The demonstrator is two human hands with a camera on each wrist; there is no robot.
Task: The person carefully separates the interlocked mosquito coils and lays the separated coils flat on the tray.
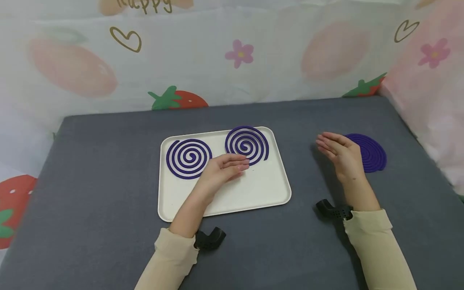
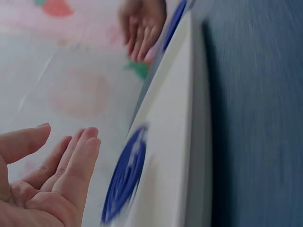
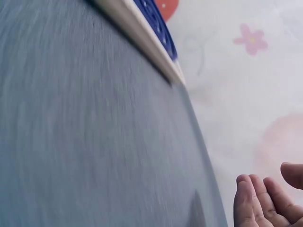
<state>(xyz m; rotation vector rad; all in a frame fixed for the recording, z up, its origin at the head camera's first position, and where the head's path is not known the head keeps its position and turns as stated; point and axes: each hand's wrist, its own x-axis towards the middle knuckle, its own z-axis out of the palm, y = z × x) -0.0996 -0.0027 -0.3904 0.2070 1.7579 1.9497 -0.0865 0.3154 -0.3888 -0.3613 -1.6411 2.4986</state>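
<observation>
My left hand [image 1: 219,173] is held over the white tray [image 1: 253,189], fingers extended and holding nothing. Partly behind it lies one purple spiral coil [image 1: 189,159] on the tray's left side; a second spiral [image 1: 246,145] sits at the back right, overlapping the rim. My right hand [image 1: 346,159] is right of the tray, fingers straight, nothing in its grasp. Beside it, partly covered by the hand, a tightly wound purple coil [image 1: 373,153] lies on the grey cloth. Both palms show in the wrist views, the left [image 2: 57,184] and the right [image 3: 267,203].
Grey cloth [image 1: 108,181] covers the table. Behind it hangs a white curtain [image 1: 275,52] printed with strawberries, flowers and hearts. A black wrist device [image 1: 210,238] is on the left wrist and another [image 1: 333,210] on the right.
</observation>
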